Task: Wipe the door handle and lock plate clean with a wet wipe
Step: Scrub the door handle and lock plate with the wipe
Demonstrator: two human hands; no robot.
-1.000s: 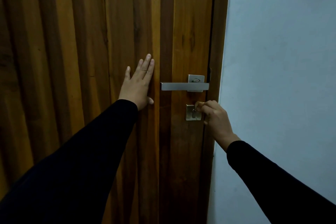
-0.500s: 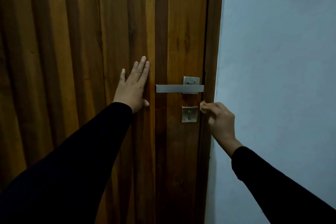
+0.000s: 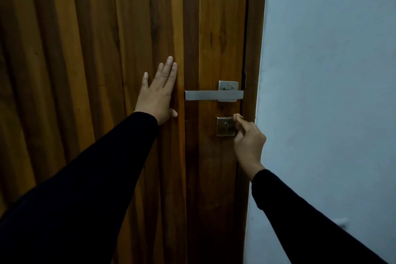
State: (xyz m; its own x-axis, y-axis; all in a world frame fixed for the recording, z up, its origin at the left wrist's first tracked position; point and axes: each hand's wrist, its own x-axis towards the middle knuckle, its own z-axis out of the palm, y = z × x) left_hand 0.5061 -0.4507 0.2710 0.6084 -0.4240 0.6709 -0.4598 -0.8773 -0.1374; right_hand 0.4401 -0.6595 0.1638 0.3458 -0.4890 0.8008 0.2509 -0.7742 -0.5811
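Right hand (image 3: 248, 141) back at lock plate (image 3: 225, 126)

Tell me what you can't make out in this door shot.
- Head view: whatever the right hand pinches at the lock plate is too small and dim to identify as a wipe.
- Plate's right edge: hidden behind those fingers.
- Left hand palm: hidden against the door.
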